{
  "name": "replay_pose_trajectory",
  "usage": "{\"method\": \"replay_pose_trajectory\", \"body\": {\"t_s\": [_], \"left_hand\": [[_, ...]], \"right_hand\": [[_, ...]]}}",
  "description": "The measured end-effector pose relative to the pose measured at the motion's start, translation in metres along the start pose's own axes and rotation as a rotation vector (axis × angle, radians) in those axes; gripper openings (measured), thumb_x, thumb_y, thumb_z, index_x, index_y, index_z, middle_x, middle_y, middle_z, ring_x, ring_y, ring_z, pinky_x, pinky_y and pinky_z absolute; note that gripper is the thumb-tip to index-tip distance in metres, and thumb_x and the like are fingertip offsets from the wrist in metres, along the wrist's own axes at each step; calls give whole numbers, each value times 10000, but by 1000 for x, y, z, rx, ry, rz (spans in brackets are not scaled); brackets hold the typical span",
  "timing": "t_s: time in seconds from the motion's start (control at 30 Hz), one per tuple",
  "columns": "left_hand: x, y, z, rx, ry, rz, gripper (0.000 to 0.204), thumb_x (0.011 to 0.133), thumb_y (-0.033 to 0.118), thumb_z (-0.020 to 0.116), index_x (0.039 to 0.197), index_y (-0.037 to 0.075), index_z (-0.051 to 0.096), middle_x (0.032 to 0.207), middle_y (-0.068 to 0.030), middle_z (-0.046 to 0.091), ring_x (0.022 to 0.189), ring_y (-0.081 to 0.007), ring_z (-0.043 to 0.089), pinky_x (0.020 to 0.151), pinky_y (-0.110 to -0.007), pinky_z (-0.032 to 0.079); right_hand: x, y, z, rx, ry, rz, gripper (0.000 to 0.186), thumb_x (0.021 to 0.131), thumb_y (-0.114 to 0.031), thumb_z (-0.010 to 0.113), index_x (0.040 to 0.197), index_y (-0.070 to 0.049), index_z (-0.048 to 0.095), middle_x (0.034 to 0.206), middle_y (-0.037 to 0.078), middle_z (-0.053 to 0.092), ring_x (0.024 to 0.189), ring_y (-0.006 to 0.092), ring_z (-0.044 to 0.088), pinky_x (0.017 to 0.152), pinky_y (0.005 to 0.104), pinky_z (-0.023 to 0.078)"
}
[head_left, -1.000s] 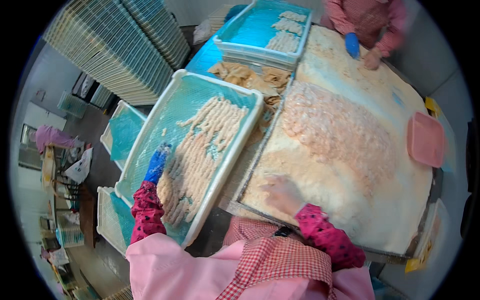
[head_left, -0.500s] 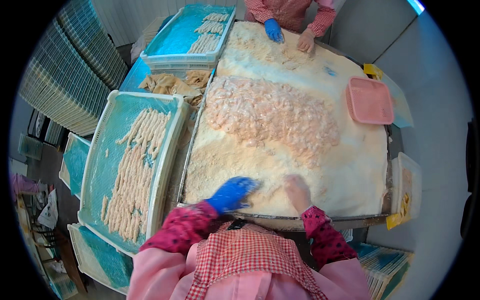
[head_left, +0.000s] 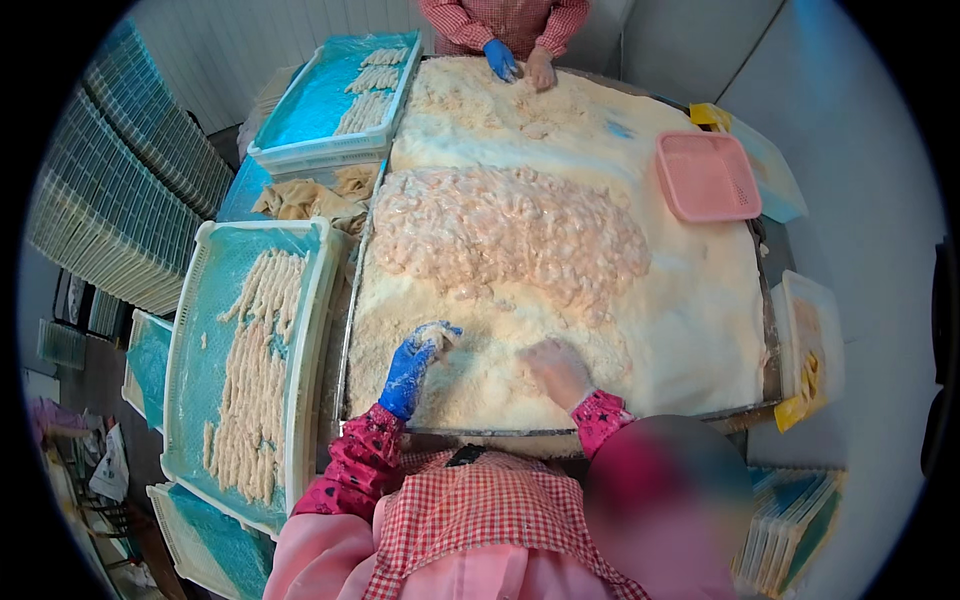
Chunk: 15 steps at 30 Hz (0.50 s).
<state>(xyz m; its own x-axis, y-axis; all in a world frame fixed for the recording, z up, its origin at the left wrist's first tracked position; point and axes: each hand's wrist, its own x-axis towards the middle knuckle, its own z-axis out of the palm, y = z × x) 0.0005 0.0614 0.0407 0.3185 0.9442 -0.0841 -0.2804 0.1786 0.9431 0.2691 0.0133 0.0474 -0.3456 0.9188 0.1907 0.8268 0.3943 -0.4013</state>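
My left hand (head_left: 410,368), in a blue glove dusted with crumbs, is raised over the near left of the crumb layer. Its fingers curl round a small crumb-coated piece of meat (head_left: 438,338), which they partly hide. To its right, my right hand (head_left: 560,374) lies low over the pale crumbs (head_left: 480,385), fingers stretched to the left and slightly blurred. Nothing shows in it. Beyond both hands a wide heap of wet, pale pink raw meat pieces (head_left: 510,235) rests on the crumb-covered table.
At left, a white tray (head_left: 320,330) lined with teal sheet holds rows of coated strips (head_left: 250,400). Behind it are a crumpled cloth (head_left: 300,198) and another tray (head_left: 310,95). A pink basket (head_left: 708,180) sits at far right. Across the table a co-worker's hands (head_left: 518,66) touch the crumbs.
My left hand has moved left and away from me, and now holds a coated piece. My right hand has shifted left. The whole view has shifted slightly.
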Motion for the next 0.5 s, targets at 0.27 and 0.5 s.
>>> {"method": "replay_pose_trajectory", "body": {"t_s": [0.27,0.5], "left_hand": [[-24,-10,-17,-174,-16,-256,357,896,285,512,1148,31,528,1115,-76,577,1001,-173,546,882,-299,419],[-14,-10,-28,1075,-194,506,366,829,32,443,1186,43,522,1245,-145,501,1149,-277,462,963,-300,361]], "right_hand": [[2,8,9,274,71,-58,258,739,-81,581,994,-87,619,912,112,595,863,286,563,765,384,457],[-32,-6,-3,261,-34,215,255,749,-113,587,1000,-86,623,908,109,609,893,287,561,784,383,450]]}}
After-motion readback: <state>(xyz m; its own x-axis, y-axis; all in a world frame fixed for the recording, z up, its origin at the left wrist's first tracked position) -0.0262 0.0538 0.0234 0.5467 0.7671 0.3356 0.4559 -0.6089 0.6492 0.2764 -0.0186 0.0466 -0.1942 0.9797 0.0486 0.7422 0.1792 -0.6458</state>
